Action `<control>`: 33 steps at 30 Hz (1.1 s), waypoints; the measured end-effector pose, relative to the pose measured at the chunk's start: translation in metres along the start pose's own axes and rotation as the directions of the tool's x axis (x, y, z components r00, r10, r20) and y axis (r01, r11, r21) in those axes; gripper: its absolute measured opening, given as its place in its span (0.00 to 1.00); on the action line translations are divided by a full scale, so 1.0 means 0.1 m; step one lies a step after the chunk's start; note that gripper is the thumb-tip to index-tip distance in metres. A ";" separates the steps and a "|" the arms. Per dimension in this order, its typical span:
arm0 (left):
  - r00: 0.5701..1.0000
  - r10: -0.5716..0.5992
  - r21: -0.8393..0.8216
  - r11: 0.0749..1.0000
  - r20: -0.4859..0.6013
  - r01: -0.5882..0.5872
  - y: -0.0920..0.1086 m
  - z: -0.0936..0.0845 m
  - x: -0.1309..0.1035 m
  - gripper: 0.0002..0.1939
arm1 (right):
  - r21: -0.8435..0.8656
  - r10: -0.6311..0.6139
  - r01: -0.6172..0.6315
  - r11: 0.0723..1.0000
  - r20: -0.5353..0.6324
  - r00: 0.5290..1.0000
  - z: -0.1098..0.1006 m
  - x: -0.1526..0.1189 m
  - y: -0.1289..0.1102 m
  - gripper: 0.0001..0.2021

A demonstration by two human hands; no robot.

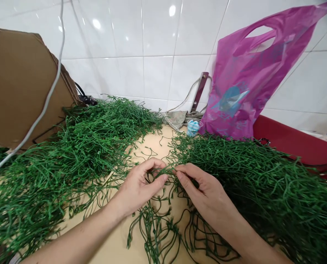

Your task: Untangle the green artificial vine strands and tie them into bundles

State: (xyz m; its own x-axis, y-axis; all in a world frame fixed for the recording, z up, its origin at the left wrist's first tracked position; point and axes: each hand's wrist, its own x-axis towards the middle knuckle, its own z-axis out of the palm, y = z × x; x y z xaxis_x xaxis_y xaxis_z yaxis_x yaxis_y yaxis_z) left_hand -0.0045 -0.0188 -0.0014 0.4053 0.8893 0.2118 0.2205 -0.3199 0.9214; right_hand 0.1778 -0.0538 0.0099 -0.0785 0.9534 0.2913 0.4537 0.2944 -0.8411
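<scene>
Between my hands stretch a few thin green strands (pixel 167 169), knobbed or knotted at their ends; I cannot tell whether they are cord or plant stems. My left hand (pixel 141 183) curls its fingers and thumb round them. Close on its right, the thumb and forefinger of my right hand (pixel 197 183) pinch the strands at the other side. Below the hands a loose bunch of green strands (pixel 155 231) lies on the pale tabletop (pixel 111 234). The very fingertips are partly covered by green.
Heaped green strands fill the left (pixel 89 143) and the right pile (pixel 275 176). A cardboard box (pixel 20 80) with a white cable (pixel 53 86) before it stands left. At the back are a purple plastic bag (pixel 242 80), a small cup of blue-white pieces (pixel 193 128) and a tiled wall (pixel 125 33).
</scene>
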 end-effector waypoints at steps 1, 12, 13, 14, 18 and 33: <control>1.000 0.007 -0.004 1.000 0.011 -0.007 0.00 0.00 0.00 0.07 | 0.000 0.000 0.000 1.000 -0.015 1.000 0.00 0.00 0.01 0.10; 0.991 0.131 0.046 0.990 0.021 -0.131 -0.01 -0.02 -0.02 0.05 | 0.083 0.061 -0.064 0.995 0.034 0.998 0.04 0.00 0.03 0.06; 0.988 0.151 0.071 0.986 0.029 -0.153 -0.01 -0.03 -0.02 0.06 | 0.050 0.035 -0.036 0.998 0.011 0.999 0.04 -0.01 0.02 0.06; 0.983 0.175 0.097 0.979 0.044 -0.179 0.00 -0.03 -0.02 0.06 | 0.010 0.009 -0.009 1.000 -0.012 1.000 0.05 -0.01 0.01 0.05; 0.965 0.241 0.203 0.945 0.099 -0.257 0.05 -0.06 -0.03 0.05 | -0.131 -0.100 0.094 0.987 -0.036 0.994 0.01 -0.02 0.00 0.05; 0.989 -0.015 -0.246 0.968 0.150 0.052 0.14 0.07 0.07 0.08 | -0.307 -0.222 0.179 0.935 -0.110 0.969 -0.01 0.03 -0.06 0.07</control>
State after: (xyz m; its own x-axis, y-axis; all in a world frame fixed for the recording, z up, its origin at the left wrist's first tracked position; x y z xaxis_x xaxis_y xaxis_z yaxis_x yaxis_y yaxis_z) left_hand 0.0075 -0.0188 0.0105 0.5308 0.8347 0.1465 0.0162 -0.1828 0.9830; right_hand 0.1761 -0.0524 0.0166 -0.0791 0.8513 0.5187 0.6829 0.4254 -0.5939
